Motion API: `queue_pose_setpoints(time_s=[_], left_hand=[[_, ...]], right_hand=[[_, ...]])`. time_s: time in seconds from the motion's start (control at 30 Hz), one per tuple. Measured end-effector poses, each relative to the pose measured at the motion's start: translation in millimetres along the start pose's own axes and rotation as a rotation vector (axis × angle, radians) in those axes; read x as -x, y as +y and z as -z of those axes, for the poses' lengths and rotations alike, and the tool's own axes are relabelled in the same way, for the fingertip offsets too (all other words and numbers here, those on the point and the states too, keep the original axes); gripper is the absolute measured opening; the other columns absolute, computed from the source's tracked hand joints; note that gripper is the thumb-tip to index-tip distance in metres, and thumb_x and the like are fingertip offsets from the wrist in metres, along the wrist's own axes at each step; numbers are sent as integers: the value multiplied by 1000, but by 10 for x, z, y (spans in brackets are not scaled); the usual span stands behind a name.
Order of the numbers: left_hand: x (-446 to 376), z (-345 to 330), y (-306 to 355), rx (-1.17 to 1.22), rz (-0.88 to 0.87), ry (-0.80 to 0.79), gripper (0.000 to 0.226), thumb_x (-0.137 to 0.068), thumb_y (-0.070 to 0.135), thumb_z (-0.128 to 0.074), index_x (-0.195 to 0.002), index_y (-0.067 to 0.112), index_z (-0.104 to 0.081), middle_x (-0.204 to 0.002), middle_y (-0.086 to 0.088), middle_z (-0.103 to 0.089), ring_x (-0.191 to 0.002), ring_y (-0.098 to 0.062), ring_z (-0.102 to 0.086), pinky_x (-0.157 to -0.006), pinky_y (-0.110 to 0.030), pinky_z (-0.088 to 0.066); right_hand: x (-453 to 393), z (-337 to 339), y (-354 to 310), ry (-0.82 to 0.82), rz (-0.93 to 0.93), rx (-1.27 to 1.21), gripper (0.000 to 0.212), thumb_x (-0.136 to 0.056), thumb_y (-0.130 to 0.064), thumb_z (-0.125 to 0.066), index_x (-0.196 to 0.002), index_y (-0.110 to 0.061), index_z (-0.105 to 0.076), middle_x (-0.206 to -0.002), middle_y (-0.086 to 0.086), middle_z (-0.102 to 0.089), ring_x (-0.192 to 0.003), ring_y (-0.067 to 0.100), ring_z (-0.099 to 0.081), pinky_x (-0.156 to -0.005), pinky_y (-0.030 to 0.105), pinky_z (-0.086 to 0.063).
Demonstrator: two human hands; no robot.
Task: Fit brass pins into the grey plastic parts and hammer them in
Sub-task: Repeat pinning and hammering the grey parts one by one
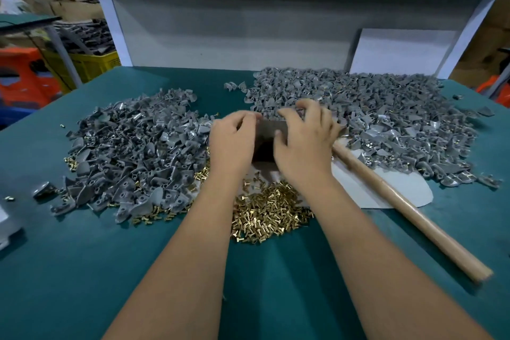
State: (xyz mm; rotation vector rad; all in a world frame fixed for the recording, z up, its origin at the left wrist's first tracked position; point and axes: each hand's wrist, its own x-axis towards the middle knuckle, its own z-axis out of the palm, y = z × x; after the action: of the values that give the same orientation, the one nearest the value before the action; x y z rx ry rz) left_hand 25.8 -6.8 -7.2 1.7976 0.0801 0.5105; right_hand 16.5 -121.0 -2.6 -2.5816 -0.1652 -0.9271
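Observation:
A dark metal block (271, 130) sits at the table's middle between my two hands. My left hand (231, 141) curls its fingers over the block's upper left edge. On the block's right side lies my right hand (303, 141), thumb on the block's face and fingers bent above it. Blur hides whatever is between the fingertips. Brass pins (269, 212) lie heaped just in front of the block. Grey plastic parts form one pile on the left (132, 146) and a larger one on the right (386, 116). The hammer's wooden handle (408, 210) lies on the right, untouched.
A pale sheet (400, 188) lies under the hammer and block on the green table (82, 270). A white board (400, 50) leans against the grey back panel. Stray pins and a grey part (41, 189) lie near the left edge. Crates stand beyond the table on the left.

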Motion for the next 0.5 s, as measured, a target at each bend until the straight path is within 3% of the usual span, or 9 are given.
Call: queue_pose_setpoints(time_s=[0.07,0.13,0.2,0.27,0.37,0.5], left_hand=[[-49,120,-10,-103,-23,82,28,-98,13,-47,-115,20,-68,-112,6,-68,-105,-12,-58,-94,-33,-49],[-104,259,-50,-275,-33,123,47,-90,-5,-50,-131,16,-58,-122,0,-63,-115,-18,-55,-100,-37,-47],[-138,399,-105,-623,-23,155,57,-84,-5,-53,-136,18,-54,-130,-7,-60,-125,-29,-45,-102,-43,-40],[-132,495,-124,-885,73,126,47,-85,9,-57,-130,18,-59,-135,-14,-55,-130,-37,-36,-103,-46,-33],[-117,539,-133,-954,160,59,30,-87,16,-57,-114,11,-69,-126,-16,-58,-123,-40,-42,-98,-45,-38],[-111,547,-129,-845,123,96,29,-81,6,-56,-104,10,-74,-105,-16,-69,-108,-39,-54,-87,-41,-50]], right_hand=[[72,65,-123,-18,194,-102,25,-83,-3,-56,-103,-13,-67,-107,5,-61,-97,24,-54,-91,41,-38],[152,106,-234,-126,368,-145,22,-79,4,-53,-89,-6,-69,-88,9,-65,-76,28,-58,-72,36,-41],[242,76,-340,-316,452,-90,19,-81,-1,-50,-90,-5,-67,-91,10,-62,-83,30,-56,-71,34,-35],[310,-18,-395,-437,489,-23,21,-85,-13,-49,-99,-7,-64,-102,8,-57,-97,29,-49,-76,35,-34],[336,-51,-424,-486,509,15,25,-87,-23,-52,-105,-11,-64,-101,4,-53,-101,25,-43,-75,31,-28],[305,-15,-424,-529,445,-76,18,-84,-8,-50,-96,-7,-63,-98,7,-55,-99,27,-47,-71,32,-35]])
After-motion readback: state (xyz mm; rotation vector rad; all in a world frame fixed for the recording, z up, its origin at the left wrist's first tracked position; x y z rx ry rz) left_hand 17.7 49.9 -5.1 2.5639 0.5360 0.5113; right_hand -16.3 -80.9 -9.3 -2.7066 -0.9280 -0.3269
